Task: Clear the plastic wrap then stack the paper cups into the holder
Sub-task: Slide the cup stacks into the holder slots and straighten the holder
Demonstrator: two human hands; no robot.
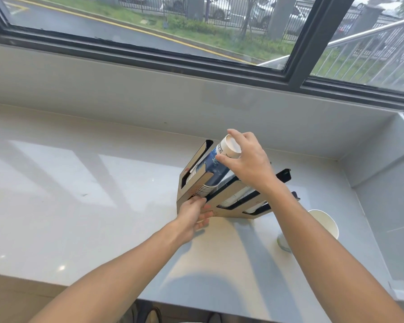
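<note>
Spanning the upper view: window, dark-framed, with a road, grass and railings outside.
Worktop: pale and glossy, running below the sill to a side wall at the right; it carries everything else.
Holder: a tan, multi-slot rack with dark inner edges, tilted on the worktop with its top leaning away toward the window; the right-hand slots show white cup rims through their openings.
Paper cups: a nested stack with a blue printed outer cup, its ringed rims down inside the holder's left slot, its white base sticking out at the top.
Right hand: at the top end of the stack, fingers curled around the white base with the thumb on the near side, gripping it.
Left hand: at the holder's lower front, fingers bent against the tan face just below the stack's rims, clasping the holder's bottom edge.
Loose white cup: lying on its side on the worktop to the right of the holder, partly hidden behind the right forearm, mouth facing the camera.
</note>
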